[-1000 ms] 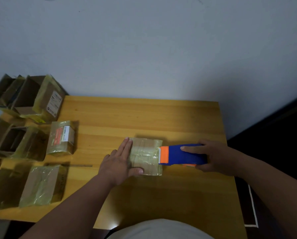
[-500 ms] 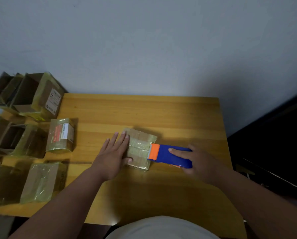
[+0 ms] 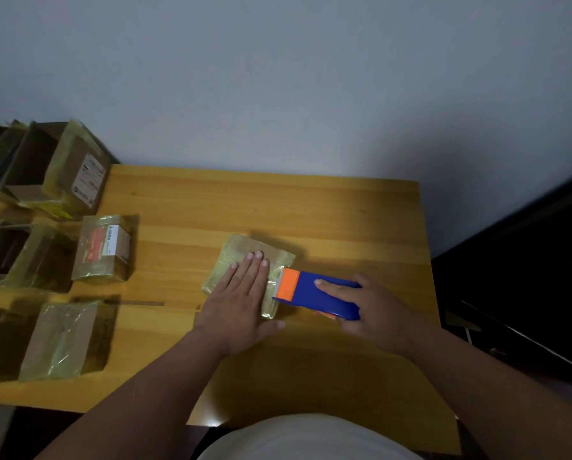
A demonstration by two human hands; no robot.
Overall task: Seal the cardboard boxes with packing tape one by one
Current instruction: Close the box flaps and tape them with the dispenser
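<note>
left hand (image 3: 241,303) flat on box (image 3: 244,257); right hand (image 3: 374,313) grips dispenser (image 3: 314,295).

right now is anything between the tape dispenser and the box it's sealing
Nothing visible. The dispenser's orange end sits right at the box's right edge, gripped by the right hand. The left hand lies flat on top of the box, beside the dispenser.
</note>
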